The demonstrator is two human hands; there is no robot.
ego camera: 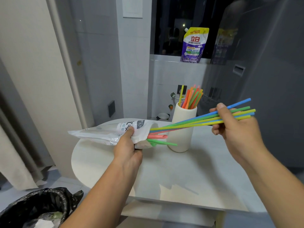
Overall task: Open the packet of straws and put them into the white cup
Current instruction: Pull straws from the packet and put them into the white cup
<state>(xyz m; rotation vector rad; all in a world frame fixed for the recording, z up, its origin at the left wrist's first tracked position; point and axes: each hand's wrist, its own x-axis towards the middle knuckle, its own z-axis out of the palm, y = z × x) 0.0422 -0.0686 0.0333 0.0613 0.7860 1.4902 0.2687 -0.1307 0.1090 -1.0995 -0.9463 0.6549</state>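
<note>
My left hand [128,148] grips the white printed straw packet [105,132] near its open right end, above the white table [181,175]. A pink straw and green straws [158,139] stick out of that opening. My right hand [236,127] pinches a bundle of thin blue, green and yellow straws [197,120], whose left ends still reach the packet's mouth. Behind the bundle stands the tall white ribbed cup [181,134], which holds several thick orange, green and yellow straws [191,97].
A purple detergent pouch [195,45] leans on the window ledge at the back. A bin lined with a black bag [37,209] sits on the floor at lower left. A grey appliance fills the right side, and a curtain hangs at far left.
</note>
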